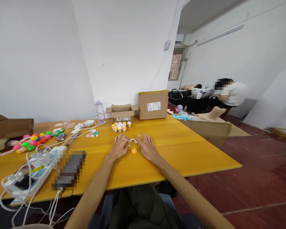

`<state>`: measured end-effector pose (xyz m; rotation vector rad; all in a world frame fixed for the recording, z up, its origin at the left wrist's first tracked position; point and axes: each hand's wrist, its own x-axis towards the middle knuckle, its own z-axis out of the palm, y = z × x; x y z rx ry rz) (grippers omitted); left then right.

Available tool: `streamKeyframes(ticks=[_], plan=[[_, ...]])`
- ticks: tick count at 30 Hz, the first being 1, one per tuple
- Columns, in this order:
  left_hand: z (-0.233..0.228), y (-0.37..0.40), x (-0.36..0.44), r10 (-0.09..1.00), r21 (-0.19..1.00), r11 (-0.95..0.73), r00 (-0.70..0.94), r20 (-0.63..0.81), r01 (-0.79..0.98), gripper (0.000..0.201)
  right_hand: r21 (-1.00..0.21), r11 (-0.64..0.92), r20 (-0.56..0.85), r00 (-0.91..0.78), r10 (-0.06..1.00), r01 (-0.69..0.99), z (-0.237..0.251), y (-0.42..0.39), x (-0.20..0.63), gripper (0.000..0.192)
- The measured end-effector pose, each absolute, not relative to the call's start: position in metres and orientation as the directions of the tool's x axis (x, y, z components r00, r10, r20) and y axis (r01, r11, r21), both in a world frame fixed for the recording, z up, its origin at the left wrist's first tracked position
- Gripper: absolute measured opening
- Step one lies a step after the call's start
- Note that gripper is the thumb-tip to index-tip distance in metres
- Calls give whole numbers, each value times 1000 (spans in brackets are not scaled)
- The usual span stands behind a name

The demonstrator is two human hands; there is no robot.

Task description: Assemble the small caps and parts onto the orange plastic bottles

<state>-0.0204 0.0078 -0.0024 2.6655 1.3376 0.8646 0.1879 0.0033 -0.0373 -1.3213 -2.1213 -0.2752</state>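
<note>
Both of my hands rest low over the wooden table, either side of some small white plastic parts. My left hand is palm down with its fingers loosely bent and apart, its fingertips beside the parts. My right hand has its fingers spread, and nothing shows in its grip. An orange disc with a white centre lies between the hands, nearer to me. Beyond the hands stands a cluster of several white-and-orange round pieces. What the small white parts are, I cannot make out.
An open small carton, a taller cardboard box and a clear bottle line the wall. At left lie a power strip with cables, a blurred dark object and colourful balls. A person sits far right.
</note>
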Motion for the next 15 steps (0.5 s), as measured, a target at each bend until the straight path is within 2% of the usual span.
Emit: streamKeyframes(ticks=[5,10,15], plan=[[-3,8,-20,746,248,-631,487,453,735,26,-153,456,536,-313,784,877,-41,6,189,48],[-5,9,-21,731,227,-644,500,464,730,23,-129,453,525,-326,786,882,-38,4,188,47],[-7,10,-22,731,208,-631,484,481,747,25,-99,382,482,-292,826,919,-28,-2,184,49]])
